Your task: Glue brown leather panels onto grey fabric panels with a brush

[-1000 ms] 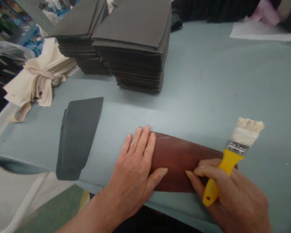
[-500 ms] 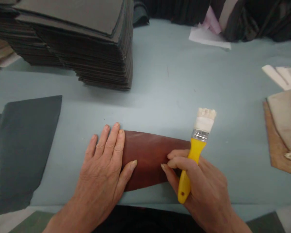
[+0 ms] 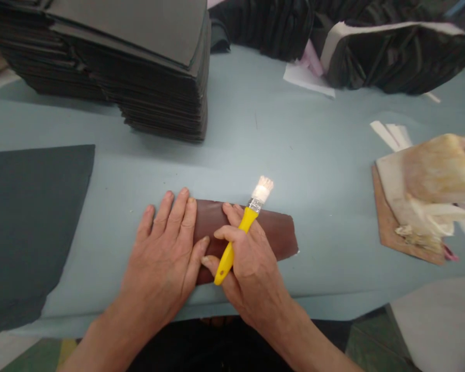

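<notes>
Two bare hands in the head view, my only feed. Left hand (image 3: 158, 253): palm down, flat, fingers straight and slightly apart, nothing grasped; its thumb lies on a red-brown piece (image 3: 282, 231), index finger along that piece's left end. I cannot tell how much of it is under the palm. Right hand (image 3: 253, 263): partly curled, a yellow-handled brush (image 3: 248, 219) held among the fingers, pale bristles toward the far side and slightly right. Right thumb touches the piece nearer me, two fingertips rest at its far edge. I log the piece flat on the blue-grey table (image 3: 329, 165), near side, middle, right end uncovered.

Surroundings: dark grey sheet (image 3: 34, 222) at left, apart from the left hand; tall dark stack (image 3: 163, 95) far left. At right I note a brown board (image 3: 384, 225) under a pale stained object (image 3: 434, 168), too blurred to identify; white strips (image 3: 391, 135) just beyond. Far right: black bundle (image 3: 395, 59).
</notes>
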Available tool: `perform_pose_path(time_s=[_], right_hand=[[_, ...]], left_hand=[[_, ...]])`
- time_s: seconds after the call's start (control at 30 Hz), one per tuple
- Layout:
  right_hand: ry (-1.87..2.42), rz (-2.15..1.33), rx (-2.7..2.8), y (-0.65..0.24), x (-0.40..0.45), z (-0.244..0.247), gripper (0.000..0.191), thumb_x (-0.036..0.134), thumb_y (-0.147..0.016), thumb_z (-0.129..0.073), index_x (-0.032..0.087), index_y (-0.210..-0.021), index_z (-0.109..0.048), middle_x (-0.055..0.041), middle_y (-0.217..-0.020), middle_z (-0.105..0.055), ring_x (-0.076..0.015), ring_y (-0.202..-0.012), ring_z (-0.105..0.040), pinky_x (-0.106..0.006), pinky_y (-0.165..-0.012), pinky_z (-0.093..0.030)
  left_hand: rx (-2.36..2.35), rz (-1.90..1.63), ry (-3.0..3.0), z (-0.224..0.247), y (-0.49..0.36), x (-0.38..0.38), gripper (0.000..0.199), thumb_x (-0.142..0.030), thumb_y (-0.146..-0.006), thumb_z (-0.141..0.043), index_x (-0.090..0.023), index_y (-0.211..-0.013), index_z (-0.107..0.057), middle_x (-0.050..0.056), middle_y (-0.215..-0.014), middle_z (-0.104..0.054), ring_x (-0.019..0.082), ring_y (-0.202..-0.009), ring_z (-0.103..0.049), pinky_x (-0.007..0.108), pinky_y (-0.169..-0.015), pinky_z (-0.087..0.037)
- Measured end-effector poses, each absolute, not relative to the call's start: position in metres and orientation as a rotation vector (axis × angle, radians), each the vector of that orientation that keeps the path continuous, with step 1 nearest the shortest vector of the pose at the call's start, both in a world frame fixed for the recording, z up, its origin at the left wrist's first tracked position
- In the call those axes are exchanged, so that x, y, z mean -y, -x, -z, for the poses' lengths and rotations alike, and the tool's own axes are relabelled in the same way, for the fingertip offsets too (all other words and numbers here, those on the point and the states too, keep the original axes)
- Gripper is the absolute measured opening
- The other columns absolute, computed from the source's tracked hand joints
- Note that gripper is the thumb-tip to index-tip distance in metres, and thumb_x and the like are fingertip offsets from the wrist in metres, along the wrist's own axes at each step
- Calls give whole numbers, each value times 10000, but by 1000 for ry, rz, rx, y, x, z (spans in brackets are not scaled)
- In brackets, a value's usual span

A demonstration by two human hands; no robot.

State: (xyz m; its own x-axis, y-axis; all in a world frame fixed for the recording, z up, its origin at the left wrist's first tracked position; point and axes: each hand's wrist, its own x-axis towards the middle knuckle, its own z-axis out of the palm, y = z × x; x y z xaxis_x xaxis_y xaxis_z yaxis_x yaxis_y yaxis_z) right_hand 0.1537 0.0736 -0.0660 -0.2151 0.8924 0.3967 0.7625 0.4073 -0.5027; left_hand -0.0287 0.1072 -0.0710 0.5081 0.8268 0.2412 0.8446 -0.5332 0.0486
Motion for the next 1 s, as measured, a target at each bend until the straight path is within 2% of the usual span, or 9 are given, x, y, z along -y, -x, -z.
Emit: perform_pose_path(time_s=[0.37,0.5,0.6,0.67,0.8,1.0], right_hand=[[1529,-189,2013,-192,-67,75,224,273,-1049,-623,188,-1249,-568,-262,-1625,-541,-382,-1521,-524,-630,-1209,-503],[1501,-183,2002,-192,-68,82,239,250,-1030,-642,171,-1248,-581,-277,-1616,-541,-400,-1493,-536,-624,-1172,-532],[1484,-181,1985,-191,-69,88,234,221,-1028,-625,160,-1252,-594,-286,-1608,-541,-403,-1462,-555,-622,-1160,-537],[1483,-182,1960,-191,-71,92,228,166,-1032,-557,155,-1256,-600,-293,-1613,-531,-398,-1470,-549,-625,-1160,-530],[1449,-255,1967,-195,-72,95,342,92,-1020,-424,147,-1306,-603,-286,-1637,-506,-377,-1513,-520,-639,-1185,-501],[1438,-351,1965,-201,-72,90,346,88,-1004,-405,133,-1264,-628,-262,-1629,-533,-372,-1514,-521,-626,-1233,-461]], left_hand=[[1578,254,2674,71,29,-110,697,-437,-1149,-233,-4,-1667,-408,245,-1764,-369,452,-1628,-387,642,-1288,-347],[1579,161,2634,64,29,-110,684,-450,-1136,-335,-8,-1646,-452,269,-1758,-365,508,-1620,-372,710,-1253,-375],[1557,135,2585,53,20,-106,625,-386,-1118,-420,-26,-1625,-492,268,-1769,-340,546,-1630,-322,759,-1250,-352],[1467,141,2668,48,9,-105,588,-323,-1113,-425,-54,-1631,-488,235,-1775,-352,499,-1655,-304,714,-1294,-337],[1329,126,2947,50,-15,-107,551,-281,-1136,-342,-82,-1635,-470,182,-1754,-427,358,-1661,-364,552,-1330,-382],[1289,96,2989,61,-11,-113,603,-373,-1151,-350,-90,-1683,-389,183,-1768,-402,357,-1685,-306,556,-1361,-316]])
